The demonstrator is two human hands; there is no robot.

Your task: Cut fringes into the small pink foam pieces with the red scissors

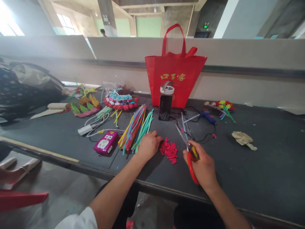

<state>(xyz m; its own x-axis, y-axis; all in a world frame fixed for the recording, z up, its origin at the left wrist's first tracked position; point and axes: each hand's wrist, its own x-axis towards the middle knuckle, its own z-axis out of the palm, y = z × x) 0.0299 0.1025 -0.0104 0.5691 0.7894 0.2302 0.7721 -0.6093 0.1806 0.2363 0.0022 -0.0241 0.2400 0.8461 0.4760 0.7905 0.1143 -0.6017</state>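
Scissors with orange-red and yellow handles are in my right hand, their blades pointing away and to the left above the table. My left hand rests at the left edge of a small heap of short pink cut pieces. Its fingers are curled and the fingertips are partly hidden, so whatever they pinch is not visible. Just left of that hand lies a bundle of coloured fuzzy sticks, with mint-green ones nearest to it.
A phone leans on a white-lidded bottle before a red bag. A blue glue gun with its cord lies right. Left are a purple power socket, a white charger and flower crafts. Crumpled cloth lies right.
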